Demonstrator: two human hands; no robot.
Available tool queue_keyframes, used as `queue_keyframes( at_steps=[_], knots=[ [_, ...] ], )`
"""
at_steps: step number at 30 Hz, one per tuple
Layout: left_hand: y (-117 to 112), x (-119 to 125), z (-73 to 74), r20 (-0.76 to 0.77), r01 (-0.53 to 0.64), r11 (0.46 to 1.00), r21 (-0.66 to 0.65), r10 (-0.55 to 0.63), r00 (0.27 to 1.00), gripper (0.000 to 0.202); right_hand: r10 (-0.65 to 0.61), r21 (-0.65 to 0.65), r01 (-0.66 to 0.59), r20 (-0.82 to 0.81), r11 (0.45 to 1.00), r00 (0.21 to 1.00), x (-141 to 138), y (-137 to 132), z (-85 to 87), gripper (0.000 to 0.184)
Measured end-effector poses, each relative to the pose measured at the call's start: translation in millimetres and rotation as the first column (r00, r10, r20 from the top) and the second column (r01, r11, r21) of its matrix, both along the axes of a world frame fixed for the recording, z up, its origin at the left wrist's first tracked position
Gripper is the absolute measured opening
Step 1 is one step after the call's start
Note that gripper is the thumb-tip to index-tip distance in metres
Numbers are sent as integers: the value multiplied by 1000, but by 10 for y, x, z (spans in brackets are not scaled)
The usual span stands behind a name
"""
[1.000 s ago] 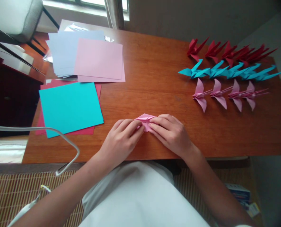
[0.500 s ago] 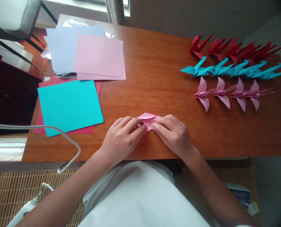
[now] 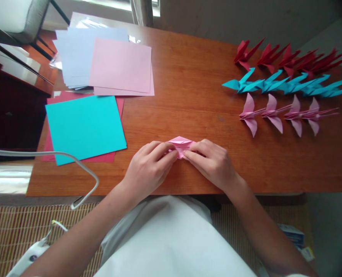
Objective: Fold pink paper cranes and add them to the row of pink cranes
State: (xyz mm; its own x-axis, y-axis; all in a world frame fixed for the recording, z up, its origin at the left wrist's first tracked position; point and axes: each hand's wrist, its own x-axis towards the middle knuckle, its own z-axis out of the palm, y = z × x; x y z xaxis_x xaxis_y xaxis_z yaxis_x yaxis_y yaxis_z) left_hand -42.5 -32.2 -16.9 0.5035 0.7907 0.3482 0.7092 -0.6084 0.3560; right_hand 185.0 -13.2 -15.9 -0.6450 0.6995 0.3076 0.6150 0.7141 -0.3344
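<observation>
Between my two hands, close to the table's front edge, is a small piece of folded pink paper (image 3: 181, 142) with a raised flap along its far side. My left hand (image 3: 151, 163) pinches its left end, thumb and fingers closed on the paper. At the right end, my right hand (image 3: 213, 161) grips it the same way. The fingers cover both ends of the paper, so the folds underneath are hidden.
On the right stand rows of red (image 3: 243, 54), blue (image 3: 243, 82) and pink paper cranes (image 3: 249, 114). Stacked pink sheets (image 3: 122, 65), pale sheets (image 3: 75, 57) and blue paper (image 3: 86, 129) lie left. A white cable (image 3: 84, 169) loops over the front-left edge.
Both hands keep their hold on the pink paper, with only a slight shift of the fingers. The whole view has moved a little.
</observation>
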Motion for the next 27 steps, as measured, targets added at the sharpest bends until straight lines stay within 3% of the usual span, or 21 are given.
queue_keyframes(
  at_steps=[7, 15, 27],
  knots=[
    [44, 35, 19, 44, -47, 996, -74, 50, 998, 12, -119, -102, 114, -47, 988, 992, -95, -28, -53, 14],
    [13, 191, 48, 29, -203, 966, -162, 211, 977, 17, -311, -214, 289, -76, 933, 947, -268, -69, -3, 14],
    [11, 250, 14, -24, -273, 953, -129, 272, 962, 16, -352, -251, 316, -110, 915, 930, -275, -57, 0, 9]
  ],
)
